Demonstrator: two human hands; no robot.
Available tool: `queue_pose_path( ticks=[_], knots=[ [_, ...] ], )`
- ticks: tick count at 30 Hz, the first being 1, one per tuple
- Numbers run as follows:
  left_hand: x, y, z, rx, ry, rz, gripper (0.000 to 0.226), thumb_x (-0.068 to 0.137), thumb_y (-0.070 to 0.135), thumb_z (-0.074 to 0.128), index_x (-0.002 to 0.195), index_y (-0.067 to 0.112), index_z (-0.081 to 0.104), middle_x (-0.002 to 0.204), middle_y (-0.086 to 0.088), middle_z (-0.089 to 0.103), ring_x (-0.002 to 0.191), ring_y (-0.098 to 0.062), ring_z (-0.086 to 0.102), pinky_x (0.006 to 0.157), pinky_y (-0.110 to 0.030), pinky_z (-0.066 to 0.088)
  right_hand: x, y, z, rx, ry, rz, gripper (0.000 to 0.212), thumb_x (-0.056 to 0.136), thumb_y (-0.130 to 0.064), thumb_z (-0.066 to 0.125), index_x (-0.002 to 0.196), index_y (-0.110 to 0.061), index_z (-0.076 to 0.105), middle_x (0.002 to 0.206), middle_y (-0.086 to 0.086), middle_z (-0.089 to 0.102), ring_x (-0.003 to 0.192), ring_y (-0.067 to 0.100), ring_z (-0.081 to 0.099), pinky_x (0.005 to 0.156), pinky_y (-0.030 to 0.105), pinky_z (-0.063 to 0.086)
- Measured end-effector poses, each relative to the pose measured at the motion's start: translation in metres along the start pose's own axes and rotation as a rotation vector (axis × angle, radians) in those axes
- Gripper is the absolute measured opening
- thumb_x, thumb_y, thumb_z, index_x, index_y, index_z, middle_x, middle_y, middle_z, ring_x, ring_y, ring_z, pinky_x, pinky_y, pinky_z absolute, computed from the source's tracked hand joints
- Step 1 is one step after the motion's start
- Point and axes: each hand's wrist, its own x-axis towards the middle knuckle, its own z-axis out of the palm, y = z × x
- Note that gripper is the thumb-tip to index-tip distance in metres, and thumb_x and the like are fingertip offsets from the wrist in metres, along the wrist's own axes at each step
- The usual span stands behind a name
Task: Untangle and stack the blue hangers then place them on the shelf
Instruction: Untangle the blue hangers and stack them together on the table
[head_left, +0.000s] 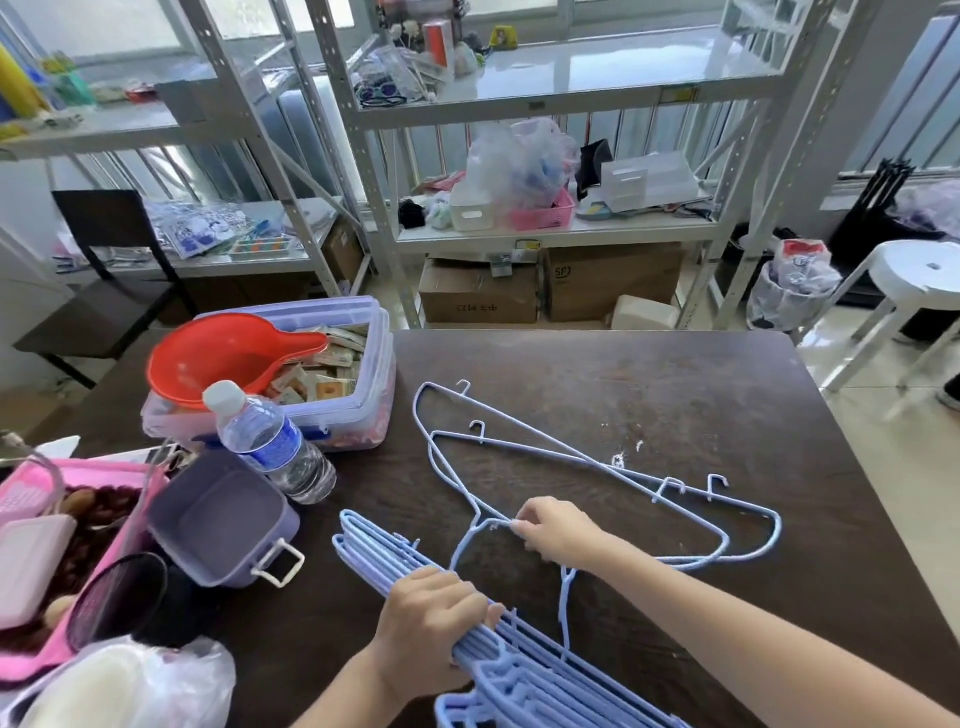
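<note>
Blue hangers (524, 670) in curled fingers (457, 603)

Table (675, 395): dark brown, scuffed top.
Left side: clear storage box (374, 364) with a red funnel (223, 358) on it; water bottle (275, 447) just in front.
Near left: purple lidded box (218, 525), pink basket (130, 483).
Floor beyond: cardboard boxes (478, 291), white stool (919, 275).
</note>
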Motion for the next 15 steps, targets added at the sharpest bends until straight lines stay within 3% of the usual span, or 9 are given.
queue_pose_path(
  ticks=[3, 4, 7, 9, 12, 15],
  knots=[
    [0.005, 0.009, 0.001, 0.011, 0.028, 0.029, 0.034, 0.090, 0.024, 0.047, 0.061, 0.020, 0.031, 0.045, 0.004, 0.044, 0.044, -0.013, 0.040, 0.042, -0.026, 0.033, 0.011, -0.025, 0.011, -0.001, 0.049, 0.062, 0.041, 0.087, -0.054, 0.046, 0.079, -0.015, 0.057, 0.099, 0.009, 0.067, 0.104, 0.030, 0.061, 0.079, 0.033, 0.042],
    [0.007, 0.011, 0.001, 0.016, 0.029, 0.046, 0.033, 0.090, 0.024, 0.046, 0.061, 0.020, 0.031, 0.045, 0.004, 0.044, 0.044, -0.012, 0.040, 0.042, -0.025, 0.033, 0.012, -0.031, 0.014, -0.068, 0.104, 0.067, 0.043, 0.086, -0.057, 0.046, 0.078, -0.016, 0.055, 0.101, 0.008, 0.067, 0.104, 0.029, 0.061, 0.081, 0.034, 0.040],
    [0.015, 0.011, -0.002, 0.013, 0.006, 0.089, 0.031, 0.090, 0.025, 0.045, 0.063, 0.020, 0.032, 0.046, 0.005, 0.047, 0.044, -0.011, 0.040, 0.045, -0.023, 0.030, 0.014, -0.041, 0.015, -0.276, 0.262, 0.052, 0.052, 0.084, -0.061, 0.044, 0.094, -0.014, 0.064, 0.107, 0.007, 0.069, 0.105, 0.025, 0.061, 0.095, 0.038, 0.033],
    [0.019, 0.009, -0.002, 0.001, -0.014, 0.104, 0.029, 0.090, 0.026, 0.045, 0.064, 0.020, 0.033, 0.047, 0.006, 0.051, 0.044, -0.011, 0.043, 0.045, -0.023, 0.032, 0.016, -0.044, 0.011, -0.317, 0.298, 0.066, 0.052, 0.083, -0.059, 0.044, 0.094, -0.013, 0.066, 0.104, 0.007, 0.070, 0.102, 0.026, 0.061, 0.096, 0.040, 0.029],
    [0.026, 0.008, 0.001, -0.002, -0.028, 0.138, 0.026, 0.090, 0.029, 0.044, 0.067, 0.021, 0.036, 0.048, 0.007, 0.051, 0.047, -0.010, 0.041, 0.046, -0.023, 0.032, 0.015, -0.048, 0.005, -0.333, 0.297, 0.056, 0.044, 0.083, -0.050, 0.044, 0.092, -0.013, 0.067, 0.100, 0.007, 0.071, 0.097, 0.026, 0.062, 0.094, 0.041, 0.029],
    [0.035, 0.010, 0.003, -0.004, -0.006, 0.172, 0.026, 0.091, 0.030, 0.043, 0.067, 0.021, 0.037, 0.048, 0.007, 0.050, 0.048, -0.010, 0.039, 0.047, -0.023, 0.032, 0.010, -0.053, 0.007, -0.342, 0.236, 0.000, 0.034, 0.086, -0.034, 0.045, 0.103, -0.010, 0.062, 0.112, 0.011, 0.066, 0.105, 0.029, 0.060, 0.093, 0.040, 0.034]
  ],
)
